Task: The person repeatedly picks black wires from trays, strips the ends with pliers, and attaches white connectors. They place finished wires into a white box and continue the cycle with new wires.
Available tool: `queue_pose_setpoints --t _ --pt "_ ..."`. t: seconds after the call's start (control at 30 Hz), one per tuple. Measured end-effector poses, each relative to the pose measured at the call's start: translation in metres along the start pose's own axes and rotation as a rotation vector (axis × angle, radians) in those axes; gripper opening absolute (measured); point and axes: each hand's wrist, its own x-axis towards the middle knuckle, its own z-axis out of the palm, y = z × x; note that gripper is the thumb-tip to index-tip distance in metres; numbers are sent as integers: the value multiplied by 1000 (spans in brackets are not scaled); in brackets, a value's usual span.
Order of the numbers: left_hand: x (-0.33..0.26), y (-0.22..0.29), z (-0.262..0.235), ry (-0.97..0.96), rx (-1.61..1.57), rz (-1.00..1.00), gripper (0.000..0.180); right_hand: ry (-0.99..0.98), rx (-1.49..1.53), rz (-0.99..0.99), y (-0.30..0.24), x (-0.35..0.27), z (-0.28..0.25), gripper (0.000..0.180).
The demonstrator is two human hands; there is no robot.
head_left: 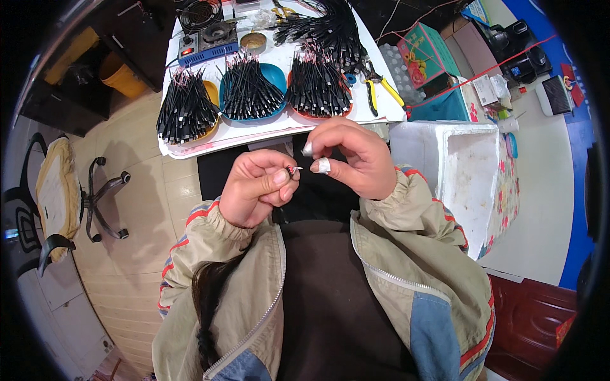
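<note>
My left hand is closed in a pinch on a thin black cable, with its stripped end poking out between thumb and forefinger. Fine reddish and pale wires show at that end; the rest of the cable is hidden by my fingers. Just to the right, my right hand hovers with thumb and forefinger apart and nothing visible between them. White tape wraps its thumb, and another white wrap covers a fingertip. Beyond the hands, bundles of short black cables with pinkish wire ends fill several bowls on the white table.
A blue soldering station stands at the table's back left beside a round tin. Yellow-handled wire strippers lie at the right edge. A white foam box is right of the table; an office chair is at left.
</note>
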Motion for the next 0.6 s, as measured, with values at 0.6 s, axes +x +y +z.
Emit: queue_pose_setpoints --t 0.6 --pt "-7 5 20 8 340 186 16 123 555 116 -8 -10 37 14"
